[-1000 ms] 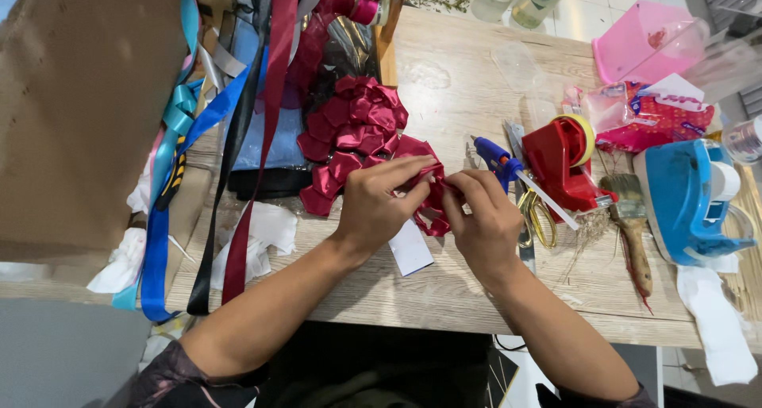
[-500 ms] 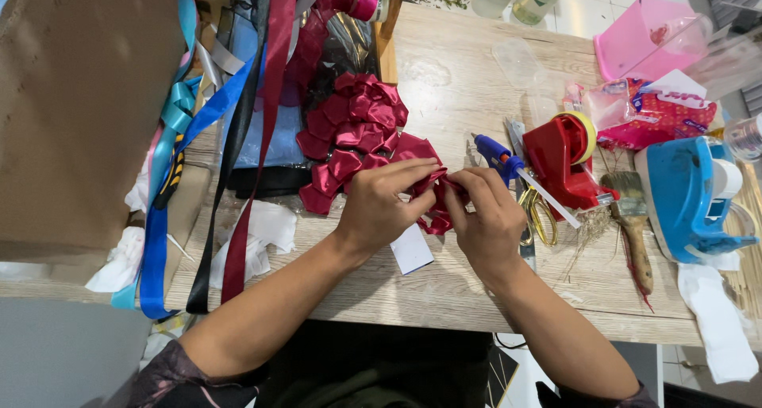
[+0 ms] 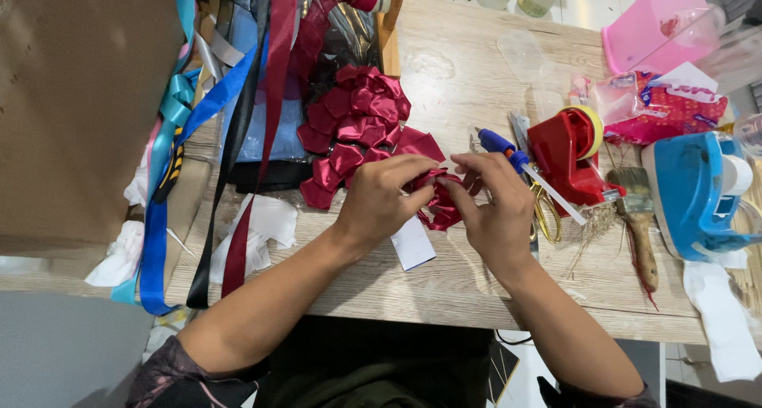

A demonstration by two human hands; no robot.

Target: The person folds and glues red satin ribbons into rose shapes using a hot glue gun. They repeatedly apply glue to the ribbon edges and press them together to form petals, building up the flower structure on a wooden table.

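My left hand (image 3: 382, 199) and my right hand (image 3: 498, 205) meet over the wooden table (image 3: 476, 273), both pinching a folded piece of dark red satin ribbon (image 3: 439, 205) between the fingertips. Just behind the hands lies a pile of folded red ribbon petals (image 3: 353, 126). A small white card (image 3: 413, 245) lies on the table under my left hand. The part of the ribbon inside the fingers is hidden.
Long blue, black and red ribbons (image 3: 238, 122) hang at the left beside a brown cardboard sheet (image 3: 79, 98). Right of my hands are a blue-handled tool (image 3: 508, 150), a red tape dispenser (image 3: 567, 158), scissors (image 3: 544, 213), a paintbrush (image 3: 639, 233), a blue dispenser (image 3: 698, 194) and a pink box (image 3: 655, 31).
Both hands stayed together on the red ribbon piece; the fingers shifted slightly as they worked it. Nothing else on the table moved.
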